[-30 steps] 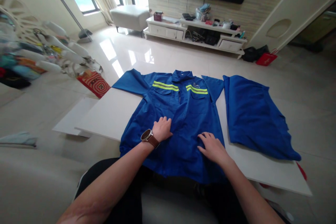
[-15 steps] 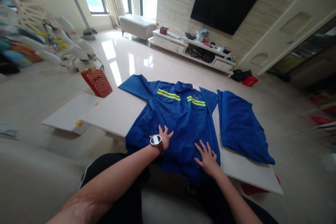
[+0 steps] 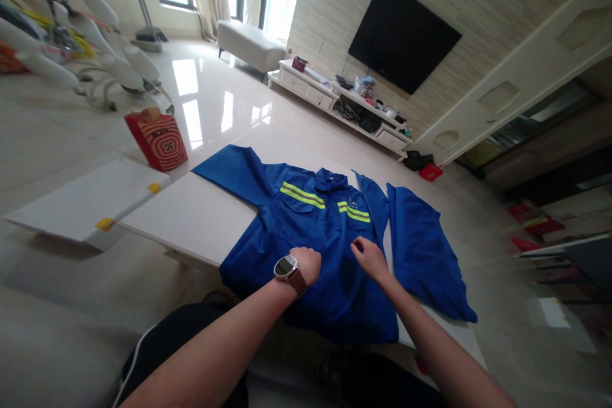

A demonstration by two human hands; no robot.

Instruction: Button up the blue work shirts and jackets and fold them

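Note:
A blue work jacket (image 3: 306, 229) with yellow-green and grey reflective stripes lies spread, front up, on a white table, its collar away from me. My left hand (image 3: 306, 262), with a round watch (image 3: 285, 266) at the wrist, is closed over the middle of the jacket, fingers curled under and hidden. Over the jacket's right half, my right hand (image 3: 370, 257) is closed too, fingers curled in towards the thumb. Whether either hand grips the cloth cannot be made out. Beside the jacket, on the right, lies another folded blue garment (image 3: 423, 248).
The white table (image 3: 191, 217) shows bare on the left, beside a lower white panel (image 3: 86, 197) with yellow corner pieces. A red paper bag (image 3: 160, 140) stands behind that panel. Farther back are a TV cabinet (image 3: 306, 92), a wall television (image 3: 404, 35) and a white bench (image 3: 251, 44).
Both hands have gone from spread flat on the jacket to closed with curled fingers. The right hand sits slightly higher on the jacket. The camera view has shifted and tilted.

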